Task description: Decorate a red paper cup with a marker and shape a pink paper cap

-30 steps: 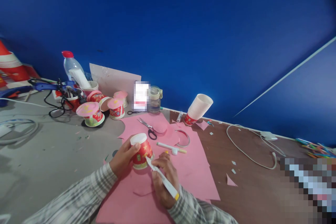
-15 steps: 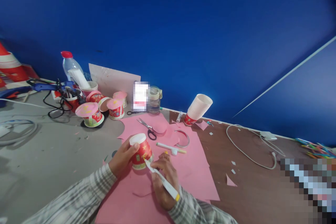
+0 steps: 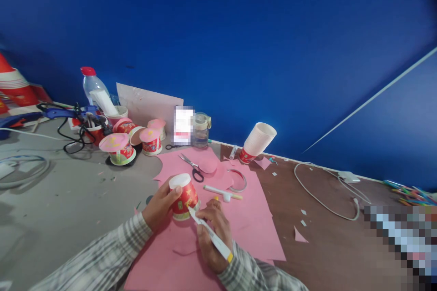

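I see the left hand (image 3: pixel 160 208) wrapped round the cup (image 3: pixel 186 192) from nine o'clock; the right hand (image 3: pixel 219 224), at four o'clock, pinches a slanted pen (image 3: pixel 219 243).

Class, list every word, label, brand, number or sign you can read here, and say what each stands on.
No text can be read.
White yellow-ended marker in right hand: print too small.
Red patterned paper cup in left hand: markings too blurred.
Bright white upright rectangle: pixelated, unreadable.
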The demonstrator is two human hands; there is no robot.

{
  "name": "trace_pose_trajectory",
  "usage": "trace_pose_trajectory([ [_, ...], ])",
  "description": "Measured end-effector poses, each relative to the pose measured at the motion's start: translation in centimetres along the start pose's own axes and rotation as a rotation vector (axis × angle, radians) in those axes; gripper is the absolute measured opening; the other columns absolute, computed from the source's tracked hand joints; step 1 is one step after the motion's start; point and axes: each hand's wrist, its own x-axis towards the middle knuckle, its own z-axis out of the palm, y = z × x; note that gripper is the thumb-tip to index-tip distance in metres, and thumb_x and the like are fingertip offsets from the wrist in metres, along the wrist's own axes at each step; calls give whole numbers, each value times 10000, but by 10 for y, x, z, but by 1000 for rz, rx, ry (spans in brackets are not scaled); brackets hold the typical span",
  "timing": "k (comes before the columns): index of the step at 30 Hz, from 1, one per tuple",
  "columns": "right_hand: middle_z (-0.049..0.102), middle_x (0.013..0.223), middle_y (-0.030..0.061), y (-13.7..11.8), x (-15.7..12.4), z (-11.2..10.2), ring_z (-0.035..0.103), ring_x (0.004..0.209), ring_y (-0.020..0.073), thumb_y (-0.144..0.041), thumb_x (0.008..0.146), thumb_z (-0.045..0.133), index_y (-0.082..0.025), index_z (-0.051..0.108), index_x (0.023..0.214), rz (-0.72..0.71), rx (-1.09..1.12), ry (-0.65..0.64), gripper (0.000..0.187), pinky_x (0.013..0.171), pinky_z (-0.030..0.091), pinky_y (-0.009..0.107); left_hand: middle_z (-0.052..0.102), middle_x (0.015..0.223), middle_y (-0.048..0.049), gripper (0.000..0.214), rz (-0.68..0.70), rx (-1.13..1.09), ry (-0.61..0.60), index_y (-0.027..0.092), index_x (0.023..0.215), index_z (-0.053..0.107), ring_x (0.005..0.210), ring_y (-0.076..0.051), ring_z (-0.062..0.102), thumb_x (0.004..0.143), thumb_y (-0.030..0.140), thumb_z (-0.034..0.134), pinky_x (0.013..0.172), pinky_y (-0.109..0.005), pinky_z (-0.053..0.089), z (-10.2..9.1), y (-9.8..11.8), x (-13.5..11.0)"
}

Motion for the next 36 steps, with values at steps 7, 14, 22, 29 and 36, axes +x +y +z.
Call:
trace_pose_trajectory([
  [7,561,599,2,0,0,0,515,607,214,-202,789,496,-214,584,784,-27,-1,-33,89,621,454,363,702,668,-113,446,-15,-22,0,136,935,622,606,-323,627,539,325,703,574,-479,500,7,5,-3],
  [14,544,589,-6,5,-4,1,503,592,210,-226,788,506,-210,584,797,-35,15,-63,80,644,453,378,703,697,-118,447,5,12,23,137,917,631,640,-323,619,522,329,714,585,-474,494,6,4,-2],
  [22,547,584,-6,4,-1,2,502,587,203,-205,788,511,-209,586,786,-43,-11,-31,75,613,456,355,708,723,-118,448,22,58,20,146,926,628,671,-327,622,532,345,703,624,-477,487,5,3,-1],
  [29,596,645,16,4,-1,3,522,607,211,-228,792,506,-207,583,821,-36,0,-34,85,621,461,366,707,688,-119,446,51,114,-11,133,900,637,637,-334,623,523,365,700,588,-474,498,7,8,-2],
  [36,575,592,0,1,2,3,522,588,205,-179,776,504,-211,581,773,-56,-38,-2,84,622,463,360,705,714,-112,417,58,104,-23,154,940,624,654,-324,622,572,342,674,611,-473,494,2,2,-1],
])
